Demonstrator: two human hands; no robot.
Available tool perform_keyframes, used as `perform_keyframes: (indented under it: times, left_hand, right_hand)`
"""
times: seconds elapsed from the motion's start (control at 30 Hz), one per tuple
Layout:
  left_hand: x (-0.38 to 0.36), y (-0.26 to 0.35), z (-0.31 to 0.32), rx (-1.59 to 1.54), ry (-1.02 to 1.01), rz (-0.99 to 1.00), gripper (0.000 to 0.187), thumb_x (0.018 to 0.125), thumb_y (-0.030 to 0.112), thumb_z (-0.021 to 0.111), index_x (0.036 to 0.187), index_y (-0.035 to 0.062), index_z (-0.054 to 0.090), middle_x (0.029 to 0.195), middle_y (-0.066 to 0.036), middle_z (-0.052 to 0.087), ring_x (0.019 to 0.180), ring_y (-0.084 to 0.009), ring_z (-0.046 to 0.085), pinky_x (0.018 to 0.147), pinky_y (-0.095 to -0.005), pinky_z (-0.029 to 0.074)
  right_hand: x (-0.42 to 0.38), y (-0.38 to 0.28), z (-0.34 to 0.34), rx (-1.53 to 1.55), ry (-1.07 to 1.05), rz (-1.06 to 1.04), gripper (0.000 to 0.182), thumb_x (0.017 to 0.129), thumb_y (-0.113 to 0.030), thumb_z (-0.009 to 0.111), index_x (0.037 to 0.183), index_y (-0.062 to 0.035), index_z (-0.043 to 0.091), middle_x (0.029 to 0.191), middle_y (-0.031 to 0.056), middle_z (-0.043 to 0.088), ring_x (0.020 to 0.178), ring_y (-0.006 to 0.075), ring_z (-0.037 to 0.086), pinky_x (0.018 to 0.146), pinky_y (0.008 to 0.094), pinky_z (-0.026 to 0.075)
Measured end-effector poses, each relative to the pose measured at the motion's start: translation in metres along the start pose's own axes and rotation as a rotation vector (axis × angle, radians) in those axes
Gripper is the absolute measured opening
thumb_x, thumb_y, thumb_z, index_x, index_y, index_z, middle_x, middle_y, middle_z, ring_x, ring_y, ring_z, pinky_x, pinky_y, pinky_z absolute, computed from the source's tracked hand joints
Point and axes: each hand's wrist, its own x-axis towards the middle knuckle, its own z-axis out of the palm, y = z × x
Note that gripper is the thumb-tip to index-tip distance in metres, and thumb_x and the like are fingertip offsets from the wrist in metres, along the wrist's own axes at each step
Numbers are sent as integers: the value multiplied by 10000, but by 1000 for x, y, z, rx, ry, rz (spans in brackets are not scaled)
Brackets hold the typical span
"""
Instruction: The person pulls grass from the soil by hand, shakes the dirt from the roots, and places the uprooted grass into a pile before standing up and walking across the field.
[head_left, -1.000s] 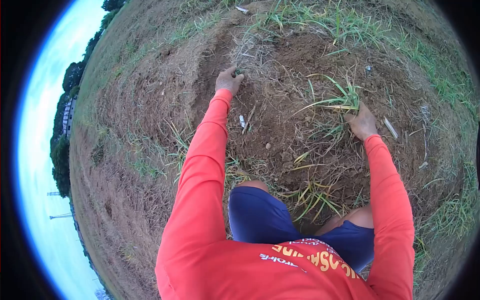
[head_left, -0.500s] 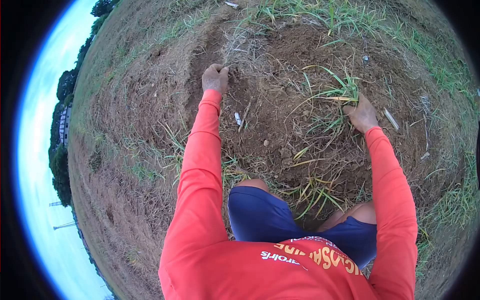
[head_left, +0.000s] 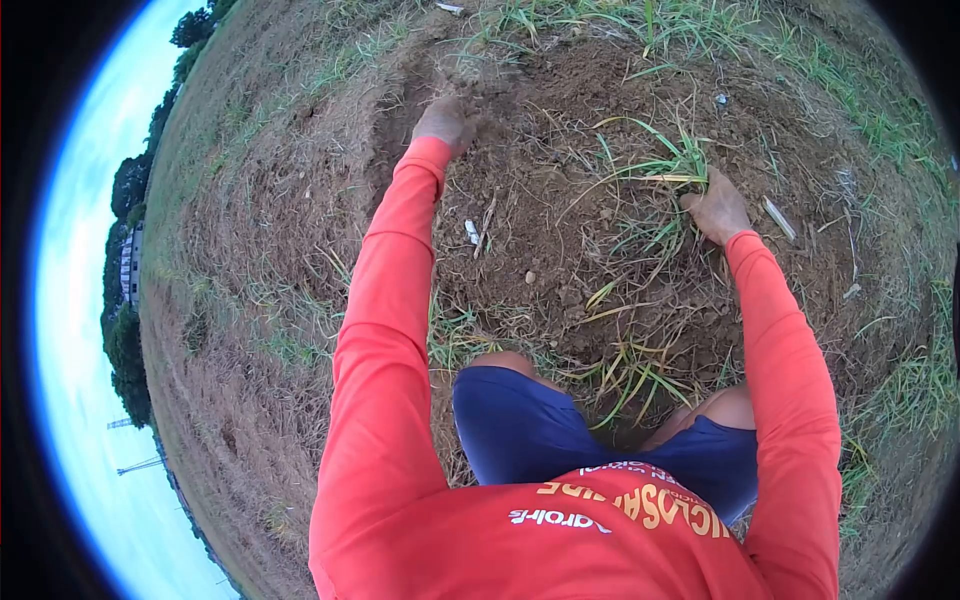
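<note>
My right hand (head_left: 719, 208) is closed round the base of a tuft of green grass (head_left: 672, 165), whose long blades fan out to the left over bare brown soil. Up at the left, my left hand (head_left: 446, 124) is low over the ground at a shallow hollow in the soil (head_left: 398, 122). Motion smears its fingers, and blurred soil and dry stalks lie about them. Between the two hands, dug-up earth is strewn with straw and roots.
A small white scrap (head_left: 472, 232) lies on the soil by a thin stick, and a pale stalk piece (head_left: 779, 219) lies right of my right hand. More grass (head_left: 640, 380) grows before my knees. Trees (head_left: 128, 360) line the field's far left.
My left hand has swung slightly up and right; the dry grass clump beside it no longer shows clearly. My right hand stays at the green tuft, with a slight shift in the view.
</note>
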Motion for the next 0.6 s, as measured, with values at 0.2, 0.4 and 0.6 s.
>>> perform_keyframes:
  times: [0.2, 0.4, 0.6]
  left_hand:
    - [-11, -23, 7, 292, -45, 48, 179, 966, 264, 732, 1062, 115, 756, 907, 49, 712, 804, -73, 671, 651, -220, 473]
    - [-31, -10, 16, -476, -90, -86, 201, 978, 242, 735, 1122, 102, 721, 948, 67, 692, 844, -42, 621, 676, -227, 468]
    - [-58, 17, 24, -821, -256, -170, 245, 1026, 190, 655, 1236, 64, 661, 1294, -39, 658, 1111, -194, 665, 799, -292, 564]
  right_hand:
    - [-3, 7, 1, 18, -38, -21, 546, 834, -210, 728, 1342, -59, 596, 1272, 232, 671, 1210, 410, 622, 1062, 439, 469]
    - [7, 2, -18, 186, -131, -108, 484, 835, -163, 730, 1289, -25, 635, 1199, 209, 712, 1142, 353, 672, 1028, 412, 487]
    - [-62, -51, -56, 676, 41, -84, 452, 836, -147, 766, 1250, -3, 656, 1099, 147, 728, 1025, 215, 693, 925, 358, 537]
